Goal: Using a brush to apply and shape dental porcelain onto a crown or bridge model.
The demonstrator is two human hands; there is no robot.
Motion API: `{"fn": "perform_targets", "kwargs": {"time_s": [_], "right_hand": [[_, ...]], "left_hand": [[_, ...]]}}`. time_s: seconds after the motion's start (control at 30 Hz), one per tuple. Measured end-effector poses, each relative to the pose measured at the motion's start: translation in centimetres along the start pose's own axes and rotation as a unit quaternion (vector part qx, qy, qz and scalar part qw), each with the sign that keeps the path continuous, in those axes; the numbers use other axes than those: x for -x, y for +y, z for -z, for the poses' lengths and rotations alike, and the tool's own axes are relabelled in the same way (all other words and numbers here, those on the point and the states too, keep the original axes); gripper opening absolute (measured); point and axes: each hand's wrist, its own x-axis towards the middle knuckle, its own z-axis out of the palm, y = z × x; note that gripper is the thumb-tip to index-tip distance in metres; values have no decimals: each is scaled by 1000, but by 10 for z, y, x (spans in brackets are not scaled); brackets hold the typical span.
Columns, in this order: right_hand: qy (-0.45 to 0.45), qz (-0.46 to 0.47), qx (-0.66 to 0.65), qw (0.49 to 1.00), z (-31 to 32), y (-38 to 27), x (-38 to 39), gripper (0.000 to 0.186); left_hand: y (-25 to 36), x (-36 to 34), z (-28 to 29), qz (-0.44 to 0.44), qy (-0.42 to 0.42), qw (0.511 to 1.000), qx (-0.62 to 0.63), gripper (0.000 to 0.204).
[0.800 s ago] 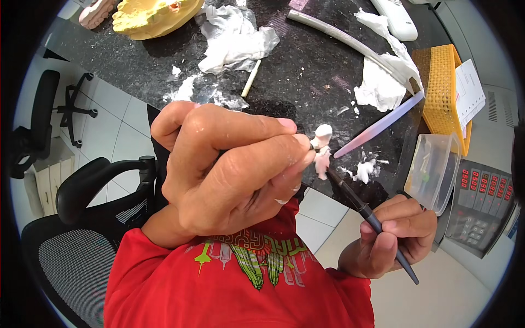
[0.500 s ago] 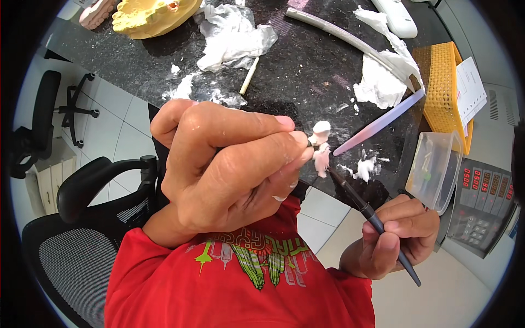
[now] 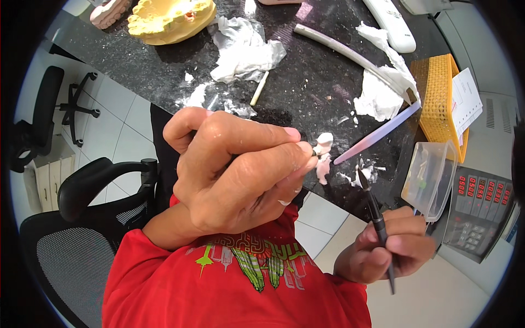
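My left hand (image 3: 240, 169) is closed in a pinch in the middle of the picture. At its fingertips sits a small tooth-like piece, white on its upper lobe (image 3: 324, 141) and pink on its lower one (image 3: 323, 168); a bit of dark metal shows where the fingers meet it. White residue marks a finger. In my right hand (image 3: 396, 246), at the lower right, is a fine brush (image 3: 377, 213) with a dark handle, gripped between thumb and fingers. Its dark tip points up, over white powder (image 3: 369, 172) on the black table and apart from the tooth-like piece.
Crumpled white tissues (image 3: 246, 50) lie on the black table (image 3: 306, 82). A yellow dental cast (image 3: 172, 22) and a pink one (image 3: 109, 13) stand at the far left. On the right are a purple-pink tool (image 3: 377, 133), a yellow basket (image 3: 435, 104), a clear plastic box (image 3: 429, 180) and a digital panel (image 3: 476, 208).
The brush tip has moved away from the pink part of the piece, to the right, and the brush stands steeper. The view has shifted slightly, with the table lower in it.
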Motion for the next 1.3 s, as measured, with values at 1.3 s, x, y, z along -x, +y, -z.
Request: {"fn": "perform_targets", "kwargs": {"time_s": [1.3], "right_hand": [[-24,21,135,990,-18,-3,3,25]], "left_hand": [[4,1,0,29,7,1000,-9,20]]}}
